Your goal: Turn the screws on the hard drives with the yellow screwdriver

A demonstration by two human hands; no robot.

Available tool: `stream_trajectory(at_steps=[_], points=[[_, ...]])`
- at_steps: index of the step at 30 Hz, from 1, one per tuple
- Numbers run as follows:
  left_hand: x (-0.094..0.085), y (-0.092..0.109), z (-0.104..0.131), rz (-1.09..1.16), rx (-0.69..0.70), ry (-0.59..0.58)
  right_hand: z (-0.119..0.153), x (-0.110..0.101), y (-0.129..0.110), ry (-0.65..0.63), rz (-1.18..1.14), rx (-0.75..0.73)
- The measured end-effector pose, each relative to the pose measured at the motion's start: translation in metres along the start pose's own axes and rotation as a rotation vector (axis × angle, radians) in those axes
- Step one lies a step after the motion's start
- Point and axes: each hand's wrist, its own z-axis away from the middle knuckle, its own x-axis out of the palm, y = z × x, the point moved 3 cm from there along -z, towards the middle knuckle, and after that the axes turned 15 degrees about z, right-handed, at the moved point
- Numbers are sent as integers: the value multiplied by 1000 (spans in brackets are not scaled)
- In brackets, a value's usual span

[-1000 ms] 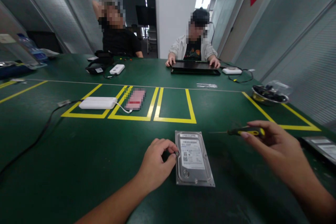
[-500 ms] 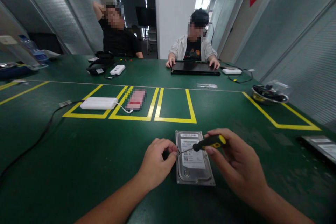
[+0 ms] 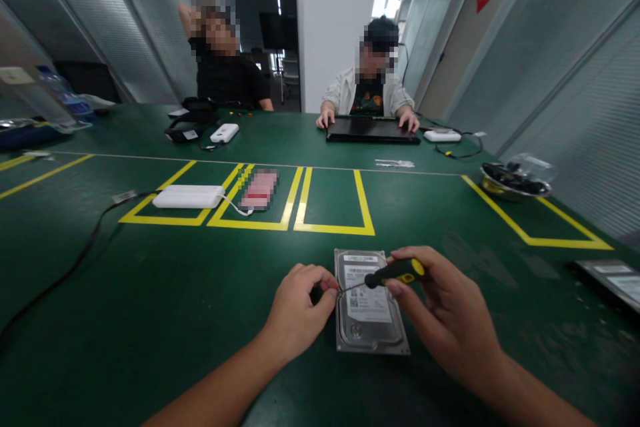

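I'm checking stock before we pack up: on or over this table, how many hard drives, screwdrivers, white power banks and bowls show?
Hard drives: 2 (the one cut off at the right edge is a likely match)
Screwdriver: 1
White power banks, judging by shape: 3
Bowl: 1
Total: 7

There are one silver rectangular metal hard drive (image 3: 367, 333), one silver-topped black rectangular device (image 3: 613, 278), one black-and-yellow screwdriver (image 3: 395, 272), three white oblong plastic devices (image 3: 189, 197), one blurred pink rectangular object (image 3: 259, 189), one flat black rectangular panel (image 3: 373, 128), one round metal bowl (image 3: 515, 192) and two seated people (image 3: 227, 80).
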Motion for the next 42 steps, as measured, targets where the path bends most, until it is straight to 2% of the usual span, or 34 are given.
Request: stream_trajectory(at_steps=[12, 30, 42], points=[[0, 0, 1, 5, 0, -5, -5, -1, 0, -14, -21, 6], [-1, 1, 3, -14, 1, -23, -36, -8, -29, -76, -4, -189], [-1, 0, 4, -4, -7, -23, -39, -8, -30, -118, 25, -178]])
